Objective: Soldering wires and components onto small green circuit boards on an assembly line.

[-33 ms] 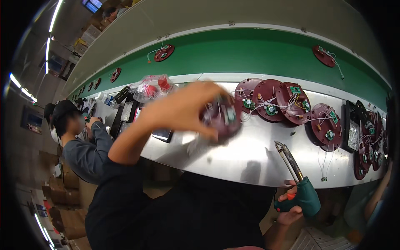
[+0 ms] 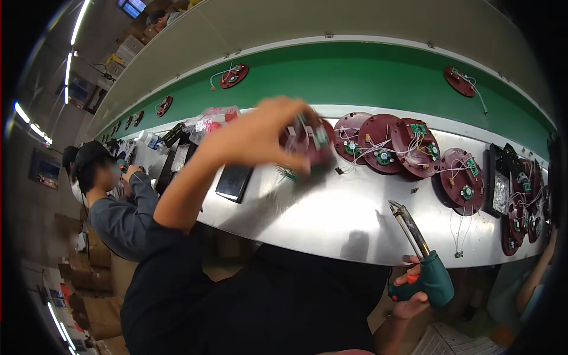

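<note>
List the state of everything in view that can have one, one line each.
Left hand, gripping the held maroon disc
Held maroon disc, lifted, blurred
Right hand, gripping the green soldering gun
Green soldering gun, tip pointing forward; hot or not, unclear
Three wired maroon discs, lying overlapped
Smartphone, lying flat, screen dark
Plastic bag, rumpled, partly hidden
Tube light, lit

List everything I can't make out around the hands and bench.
All in the head view:
Maroon disc: details blurred, apparently by motion; partly covered by the left hand.
Clear plastic bag: lower part hidden behind the left forearm.
Right hand: partly hidden behind the soldering gun.
Far-right maroon discs: too small and overlapping to count.
</note>
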`<state>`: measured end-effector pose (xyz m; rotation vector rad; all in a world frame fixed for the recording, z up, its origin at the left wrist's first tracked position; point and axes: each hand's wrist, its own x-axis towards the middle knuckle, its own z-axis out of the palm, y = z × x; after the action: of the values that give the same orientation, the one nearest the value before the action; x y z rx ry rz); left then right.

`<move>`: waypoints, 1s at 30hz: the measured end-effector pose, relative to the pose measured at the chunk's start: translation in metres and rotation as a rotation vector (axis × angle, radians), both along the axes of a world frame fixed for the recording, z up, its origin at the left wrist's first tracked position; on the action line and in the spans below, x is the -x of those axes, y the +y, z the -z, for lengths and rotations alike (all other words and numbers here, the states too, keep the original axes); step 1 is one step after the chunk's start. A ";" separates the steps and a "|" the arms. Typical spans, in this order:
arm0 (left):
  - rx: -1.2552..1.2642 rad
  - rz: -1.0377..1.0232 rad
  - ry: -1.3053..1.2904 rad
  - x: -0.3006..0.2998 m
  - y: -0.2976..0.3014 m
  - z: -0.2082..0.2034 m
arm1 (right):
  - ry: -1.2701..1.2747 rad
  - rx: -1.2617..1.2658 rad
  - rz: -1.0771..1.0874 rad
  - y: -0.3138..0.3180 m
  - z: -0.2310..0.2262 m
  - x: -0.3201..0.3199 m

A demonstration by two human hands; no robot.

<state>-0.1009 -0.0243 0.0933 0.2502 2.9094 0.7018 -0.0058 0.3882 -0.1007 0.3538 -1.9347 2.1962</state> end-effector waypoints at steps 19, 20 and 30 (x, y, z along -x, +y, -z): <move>0.601 -0.883 0.018 0.151 -0.312 0.109 | -0.040 0.077 0.031 -0.007 0.006 0.001; 0.559 -0.930 -0.053 0.142 -0.341 0.114 | -0.033 0.084 0.023 -0.005 0.007 0.002; 0.417 -0.667 -0.016 0.151 -0.304 0.088 | -0.036 0.061 -0.003 -0.008 0.005 0.002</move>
<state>-0.2516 -0.3285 0.0056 -0.7888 3.0125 0.1314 -0.0082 0.3806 -0.1060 0.3104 -1.8815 2.2733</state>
